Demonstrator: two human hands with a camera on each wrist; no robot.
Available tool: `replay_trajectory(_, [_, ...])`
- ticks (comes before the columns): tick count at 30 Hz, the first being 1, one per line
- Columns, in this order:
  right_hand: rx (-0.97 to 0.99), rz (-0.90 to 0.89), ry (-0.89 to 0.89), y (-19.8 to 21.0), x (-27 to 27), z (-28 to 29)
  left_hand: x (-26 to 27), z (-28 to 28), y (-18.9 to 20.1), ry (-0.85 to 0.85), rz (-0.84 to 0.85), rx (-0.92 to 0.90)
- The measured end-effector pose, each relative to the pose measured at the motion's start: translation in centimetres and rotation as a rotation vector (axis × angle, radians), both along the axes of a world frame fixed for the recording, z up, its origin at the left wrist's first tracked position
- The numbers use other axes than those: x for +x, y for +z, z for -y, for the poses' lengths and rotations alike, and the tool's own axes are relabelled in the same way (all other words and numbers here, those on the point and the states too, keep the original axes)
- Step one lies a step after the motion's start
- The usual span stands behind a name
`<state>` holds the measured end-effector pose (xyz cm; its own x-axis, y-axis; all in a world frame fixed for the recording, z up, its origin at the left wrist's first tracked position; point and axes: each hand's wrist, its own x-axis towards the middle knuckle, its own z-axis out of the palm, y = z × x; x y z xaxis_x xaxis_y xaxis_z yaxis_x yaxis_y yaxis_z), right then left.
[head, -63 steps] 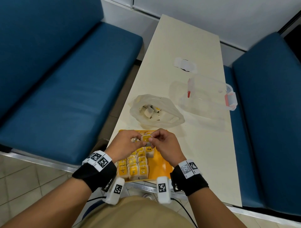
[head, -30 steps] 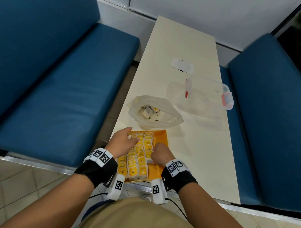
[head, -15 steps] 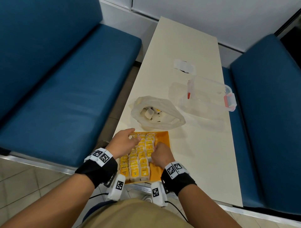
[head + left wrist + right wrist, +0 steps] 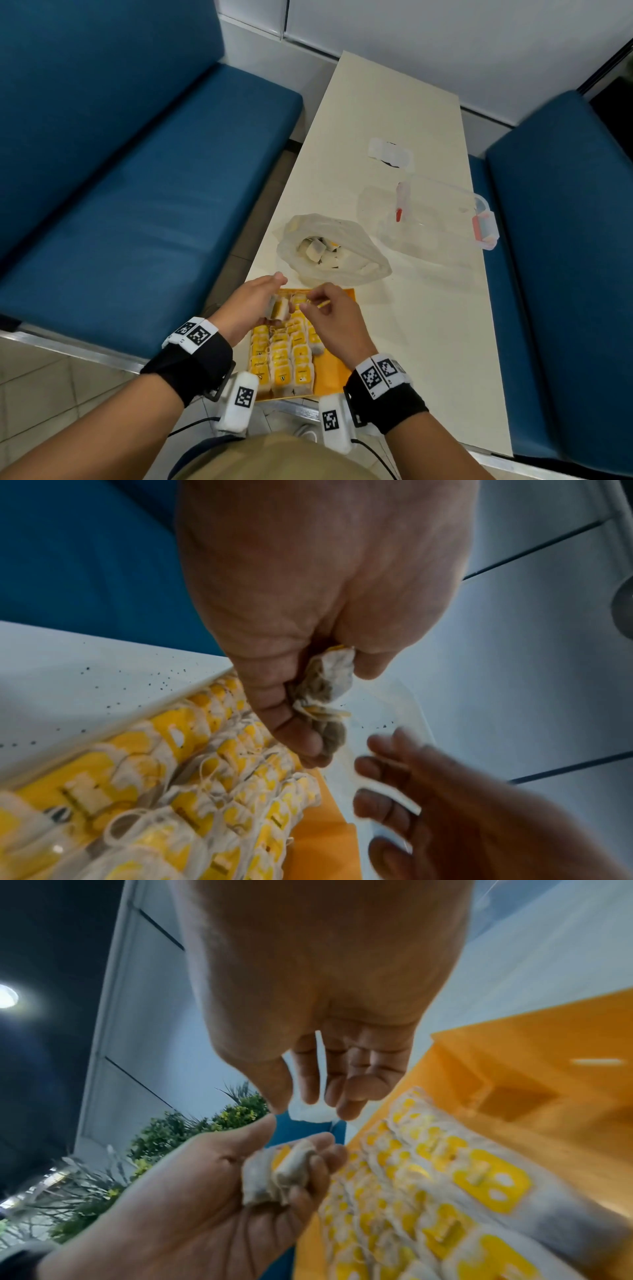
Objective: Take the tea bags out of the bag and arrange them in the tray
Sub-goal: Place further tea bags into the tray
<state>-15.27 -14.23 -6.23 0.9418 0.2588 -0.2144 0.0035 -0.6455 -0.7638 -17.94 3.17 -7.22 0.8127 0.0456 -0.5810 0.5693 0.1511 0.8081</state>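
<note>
An orange tray [image 4: 334, 370] lies at the table's near edge, its left part filled with rows of yellow-tagged tea bags [image 4: 284, 356]. Above its far end my left hand [image 4: 257, 305] grips a small bunch of tea bags [image 4: 278, 308] in curled fingers; they also show in the wrist views [image 4: 325, 691] [image 4: 274, 1175]. My right hand [image 4: 329, 310] hovers right beside them. Its thumb and fingers [image 4: 308, 1093] are loosely bent and apart, with nothing between them. Just beyond the tray sits the crumpled clear plastic bag [image 4: 346, 246], open, with more tea bags [image 4: 317, 248] inside.
A clear plastic box [image 4: 435, 219] with red latches stands on the cream table [image 4: 411, 342] to the right of the bag. A small white item [image 4: 390, 154] lies farther back. Blue benches flank the table on the left [image 4: 137, 205] and the right [image 4: 565, 257].
Both hands have lifted off the rows in the tray. The left hand now holds its tea bags up over the tray's far end, and the right hand has uncurled beside them.
</note>
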Motion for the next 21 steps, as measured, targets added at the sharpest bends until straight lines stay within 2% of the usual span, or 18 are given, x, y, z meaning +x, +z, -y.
replay_trajectory(2, [0.117,-0.002,0.025,1.2,0.1,-0.7,0.0,0.3,0.7,-0.016,0.008,0.022])
replay_trajectory(4, [0.154,0.004,0.054,1.6,0.3,-1.2,0.1,0.5,1.0,-0.032,0.017,0.000])
replay_trajectory(14, [-0.049,-0.060,0.261,0.8,0.7,-1.3,0.2,0.0,1.0,0.043,-0.046,-0.153])
replay_trajectory(17, [-0.143,-0.074,0.327,0.5,0.9,-1.4,0.2,0.0,1.0,0.044,-0.055,-0.163])
replay_trajectory(21, [-0.147,-0.043,0.337,0.3,0.7,-1.4,0.3,0.0,1.0,0.032,-0.059,-0.152])
